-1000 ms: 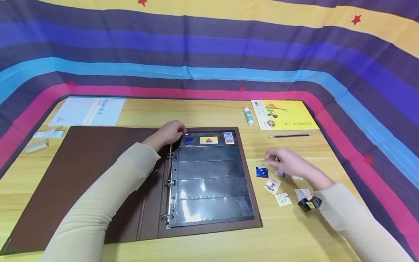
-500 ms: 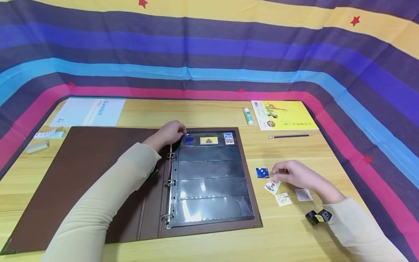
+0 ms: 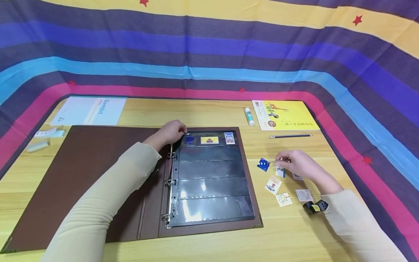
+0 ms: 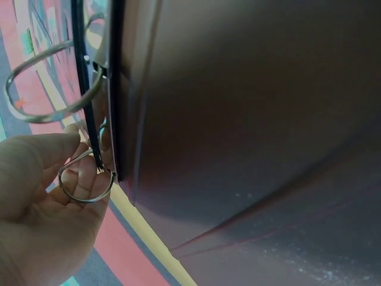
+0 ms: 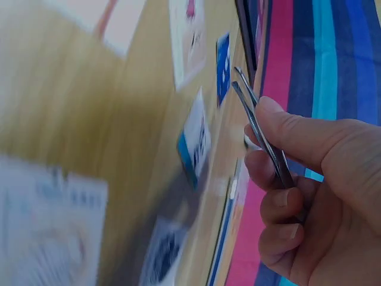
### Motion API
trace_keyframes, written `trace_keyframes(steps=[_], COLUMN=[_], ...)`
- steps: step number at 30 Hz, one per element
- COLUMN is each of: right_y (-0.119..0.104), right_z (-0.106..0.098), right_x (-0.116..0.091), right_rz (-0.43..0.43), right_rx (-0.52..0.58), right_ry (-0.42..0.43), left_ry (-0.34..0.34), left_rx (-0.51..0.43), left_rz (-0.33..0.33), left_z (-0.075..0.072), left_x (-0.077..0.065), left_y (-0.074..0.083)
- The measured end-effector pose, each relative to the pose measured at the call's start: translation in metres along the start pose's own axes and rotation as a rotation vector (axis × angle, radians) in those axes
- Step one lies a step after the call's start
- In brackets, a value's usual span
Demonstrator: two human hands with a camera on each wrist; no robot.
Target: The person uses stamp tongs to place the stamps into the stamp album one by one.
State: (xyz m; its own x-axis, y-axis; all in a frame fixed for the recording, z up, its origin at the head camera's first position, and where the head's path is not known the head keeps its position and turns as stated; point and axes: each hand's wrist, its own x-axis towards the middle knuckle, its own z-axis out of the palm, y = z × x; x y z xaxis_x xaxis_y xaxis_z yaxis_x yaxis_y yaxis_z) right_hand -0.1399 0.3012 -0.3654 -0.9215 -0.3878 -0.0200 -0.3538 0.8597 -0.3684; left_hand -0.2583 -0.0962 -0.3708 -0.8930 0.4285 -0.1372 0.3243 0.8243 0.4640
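My left hand (image 3: 170, 131) pinches the top inner corner of a black pocket page (image 3: 209, 169) in a brown ring binder (image 3: 108, 153). In the left wrist view, thumb and fingers (image 4: 44, 152) meet at the page edge beside a metal ring (image 4: 86, 199). My right hand (image 3: 296, 163) holds metal tweezers (image 5: 265, 134), their tips slightly apart right at a dark blue stamp (image 3: 263, 164). Below that hand lie a blue-edged stamp (image 3: 280, 171) and several pale stamps, one with a tree-like print (image 3: 283, 199). Three stamps, including a yellow one (image 3: 209, 140), fill the page's top row.
A glue stick (image 3: 249, 116), a yellow booklet (image 3: 284, 115) and a pencil (image 3: 291, 136) lie at the back right. At the back left are a white Gambit pad (image 3: 90, 111) and an eraser-like block (image 3: 37, 146). Striped cloth (image 3: 209, 47) hangs behind the table.
My right hand moved down over the stamps, then back up. The blue stamp has shifted slightly away from me and turned. My left hand stays at the page corner.
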Motion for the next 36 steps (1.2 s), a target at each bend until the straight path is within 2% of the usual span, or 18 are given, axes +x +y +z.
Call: trace_keyframes(steps=[7,11,15,22,36], right_y=[-0.003,0.002,0.006,0.012,0.011], right_z=[0.005,0.003,0.002,0.004,0.005], right_x=[0.0,-0.001,0.003,0.008,0.014], right_rz=[-0.028,0.017,0.073,0.134,0.118], right_rx=[0.021,0.012,0.054,0.076,0.032], right_ry=[-0.016,0.018,0.039,0.018,0.017], left_ry=[0.006,0.005,-0.002,-0.007,0.001], left_rx=[0.019,0.016,0.01,-0.004,0.0], left_rz=[0.035,0.035,0.023,0.014,-0.002], left_z=[0.0,0.0,0.0,0.0,-0.001], left_x=[0.0,-0.001,-0.001,0.0,0.0], left_y=[0.0,0.001,0.0,0.0,0.0])
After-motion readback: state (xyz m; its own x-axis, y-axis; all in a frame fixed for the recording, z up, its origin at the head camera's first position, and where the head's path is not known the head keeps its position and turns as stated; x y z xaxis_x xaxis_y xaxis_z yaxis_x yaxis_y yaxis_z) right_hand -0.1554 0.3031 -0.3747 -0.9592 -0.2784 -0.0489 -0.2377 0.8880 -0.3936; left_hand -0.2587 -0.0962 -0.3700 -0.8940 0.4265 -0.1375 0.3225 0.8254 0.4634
